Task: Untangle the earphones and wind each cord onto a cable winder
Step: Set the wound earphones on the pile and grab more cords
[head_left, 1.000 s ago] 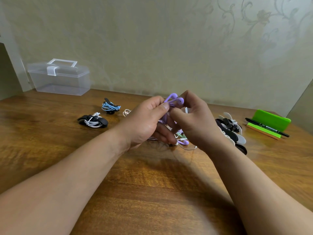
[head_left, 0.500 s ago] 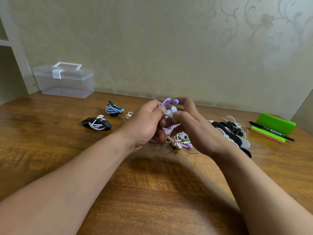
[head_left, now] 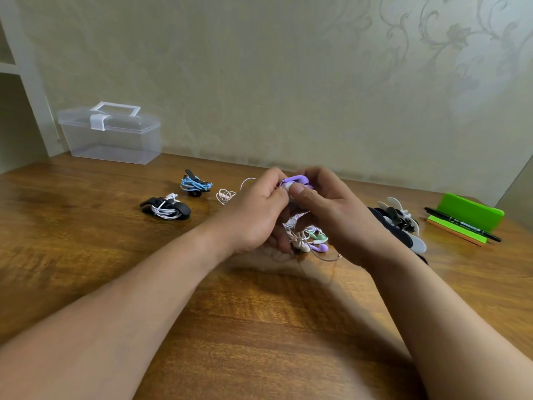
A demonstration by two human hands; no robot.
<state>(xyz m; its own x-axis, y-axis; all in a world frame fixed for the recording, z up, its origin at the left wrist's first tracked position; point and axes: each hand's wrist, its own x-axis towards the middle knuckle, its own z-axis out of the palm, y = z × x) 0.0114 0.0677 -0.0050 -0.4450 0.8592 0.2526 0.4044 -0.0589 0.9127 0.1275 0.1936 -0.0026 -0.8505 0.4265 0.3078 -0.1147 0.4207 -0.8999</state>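
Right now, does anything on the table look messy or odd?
Only the earphone tangle, snarled purple, white and green, gripped by the left hand and right hand. A loose pink cord lies unwound near the blue cord.

wall (head_left: 259,67): pale floral wallpaper; table (head_left: 72,249): brown wood | shelf (head_left: 17,67): white, left

Domestic room, a home desk or side table. Wall (head_left: 288,82) papered pale olive with embossed floral scrolls: household decor. Varnished wooden tabletop (head_left: 86,255). White shelf frame (head_left: 26,82) at left edge. Small personal clutter: clear lidded storage box (head_left: 115,140), green notepad holder (head_left: 473,210), black pen (head_left: 461,223), wound earphones (head_left: 165,208).
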